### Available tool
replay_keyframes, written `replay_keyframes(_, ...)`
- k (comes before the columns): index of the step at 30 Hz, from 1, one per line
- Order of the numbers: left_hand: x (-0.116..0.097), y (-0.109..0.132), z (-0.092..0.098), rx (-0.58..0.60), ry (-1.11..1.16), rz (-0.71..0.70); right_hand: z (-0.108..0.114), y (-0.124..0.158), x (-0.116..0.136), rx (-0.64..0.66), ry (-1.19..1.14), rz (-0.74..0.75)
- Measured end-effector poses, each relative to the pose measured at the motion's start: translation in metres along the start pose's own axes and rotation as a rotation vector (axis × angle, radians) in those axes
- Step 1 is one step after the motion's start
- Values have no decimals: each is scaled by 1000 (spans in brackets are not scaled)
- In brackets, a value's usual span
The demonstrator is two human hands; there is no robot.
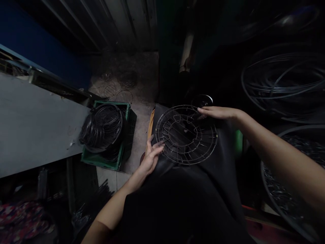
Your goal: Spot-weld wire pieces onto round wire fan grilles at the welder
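A round wire grille (175, 146), made of concentric rings joined by short spokes, lies over the dark apron (218, 169) on my lap. My left hand (150, 157) is at its left edge, fingers slightly apart and fingertips over the outer ring. At the upper right of the rim, my right hand (215, 112) grips the wire with fingers nearly straight; its thumb is partly hidden. Just beyond the grille, near my right fingertips, a shiny round metal part (207, 99) shows in the dark.
To the left, a green crate (118, 162) holds dark wire rings (106, 125) beside a grey panel (38, 125). Coiled wire (286, 89) is at the right, above a large tub (265, 179) of small metal pieces. A pale bar (186, 54) juts out ahead; loose wire pieces (111, 89) litter the floor.
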State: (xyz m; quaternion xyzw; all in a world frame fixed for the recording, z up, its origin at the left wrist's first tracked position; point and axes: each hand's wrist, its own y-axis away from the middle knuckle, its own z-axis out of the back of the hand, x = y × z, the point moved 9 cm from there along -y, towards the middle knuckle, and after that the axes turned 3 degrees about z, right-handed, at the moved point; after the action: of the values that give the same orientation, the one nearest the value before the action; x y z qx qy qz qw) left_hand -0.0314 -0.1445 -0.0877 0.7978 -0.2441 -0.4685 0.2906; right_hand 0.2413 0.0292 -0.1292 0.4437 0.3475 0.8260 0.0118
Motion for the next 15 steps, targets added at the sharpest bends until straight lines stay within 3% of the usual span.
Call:
replay_keyframes(6, 3, -2, 0, 17, -24, -26, -24, 19, -9, 205, -259, -236)
replay_keyframes(10, 5, -1, 2, 36, -47, -44, -15, 22, -13, 122, -305, -277)
replay_keyframes(15, 5, -1, 5, 47, -40, -77, -9, 27, 4, 63, -263, -228)
